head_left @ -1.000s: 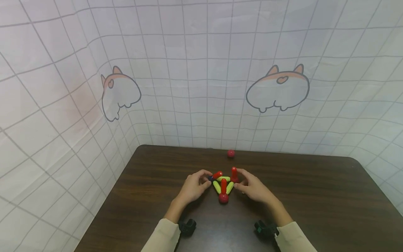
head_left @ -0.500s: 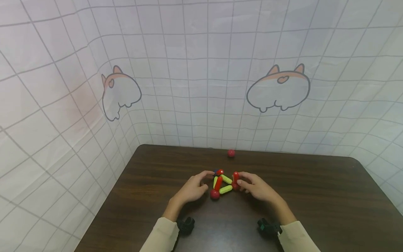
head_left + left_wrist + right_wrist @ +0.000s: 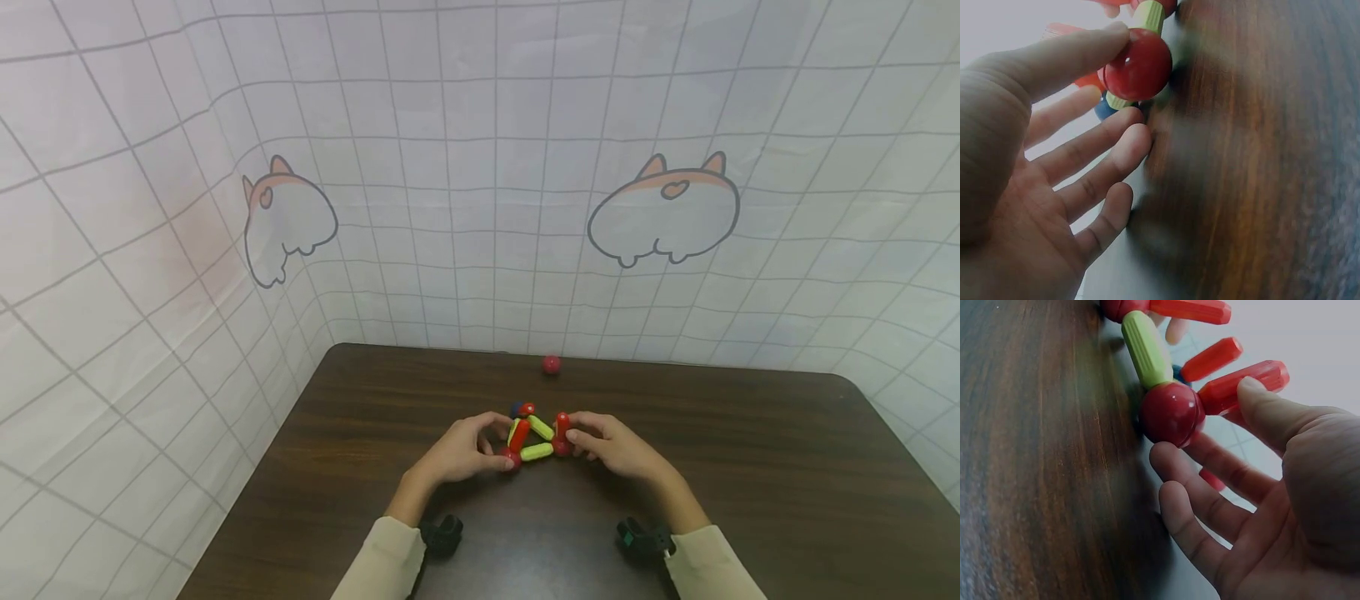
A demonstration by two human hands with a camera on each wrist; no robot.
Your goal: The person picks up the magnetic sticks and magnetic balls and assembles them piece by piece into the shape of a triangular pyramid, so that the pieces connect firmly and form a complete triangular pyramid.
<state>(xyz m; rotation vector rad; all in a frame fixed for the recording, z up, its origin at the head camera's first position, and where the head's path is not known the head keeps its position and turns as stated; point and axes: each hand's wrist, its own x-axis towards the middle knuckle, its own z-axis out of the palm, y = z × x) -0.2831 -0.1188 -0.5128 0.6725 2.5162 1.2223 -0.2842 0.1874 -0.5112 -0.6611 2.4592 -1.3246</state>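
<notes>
A triangular frame of ball-and-stick construction toy pieces lies on the dark table. Lime-green rods (image 3: 537, 452) join two red balls and one blue ball (image 3: 517, 409), with red rods rising from the corners. My left hand (image 3: 467, 450) holds the near-left red ball (image 3: 1141, 64); its thumb presses that ball and its other fingers are spread behind. With thumb and index finger, my right hand (image 3: 611, 446) pinches the red rod (image 3: 1244, 386) above the right red ball (image 3: 1171, 414). Its lower fingers lie beside that ball.
A loose red ball (image 3: 551, 365) sits near the table's back edge, beyond the frame. The dark wood table (image 3: 750, 467) extends to both sides. A white grid-patterned cloth (image 3: 465, 208) hangs behind and at the left.
The frame has turned, its front ball moving left and its right ball nearer. My left hand has shifted from the blue-ball corner to the near-left red ball. My right hand stays at the right corner.
</notes>
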